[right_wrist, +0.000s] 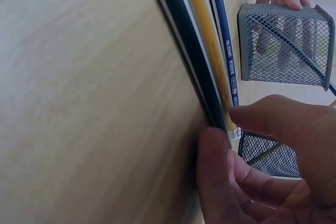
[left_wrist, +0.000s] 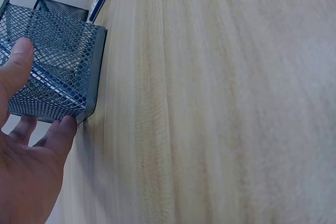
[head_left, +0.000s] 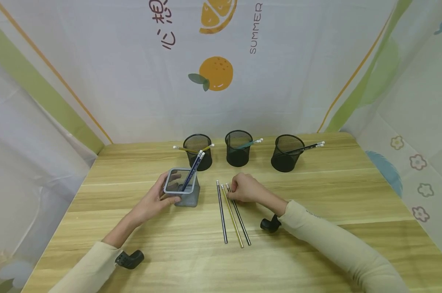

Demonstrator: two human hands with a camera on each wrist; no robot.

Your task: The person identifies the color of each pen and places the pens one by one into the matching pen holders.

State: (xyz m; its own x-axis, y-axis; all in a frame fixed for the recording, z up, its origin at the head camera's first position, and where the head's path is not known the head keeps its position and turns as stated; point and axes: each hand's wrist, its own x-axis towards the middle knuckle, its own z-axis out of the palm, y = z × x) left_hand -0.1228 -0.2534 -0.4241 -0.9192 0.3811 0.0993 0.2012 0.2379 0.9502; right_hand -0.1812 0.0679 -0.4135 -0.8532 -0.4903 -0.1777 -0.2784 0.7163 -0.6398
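My left hand (head_left: 155, 201) holds a grey square mesh pen holder (head_left: 188, 199), thumb on one side and fingers on the other. The holder stands tilted on the table, with dark blue pencils (head_left: 193, 171) leaning out of it, white erasers up. Side by side on the table lie a dark blue pencil (head_left: 222, 213), a yellow pencil (head_left: 233, 219) and a black pencil (head_left: 241, 221). At their eraser ends is my right hand (head_left: 247, 188). Its thumb and index finger pinch the black pencil (right_wrist: 184, 40), with the thumb also against the yellow pencil (right_wrist: 207, 30).
Along the back stand three round black mesh holders: the left holder (head_left: 205, 162) with yellow pencils, the middle holder (head_left: 238, 158) with green pencils, the right holder (head_left: 283, 161) with black pencils. A printed curtain (head_left: 279, 81) hangs behind the wooden table (head_left: 334, 195).
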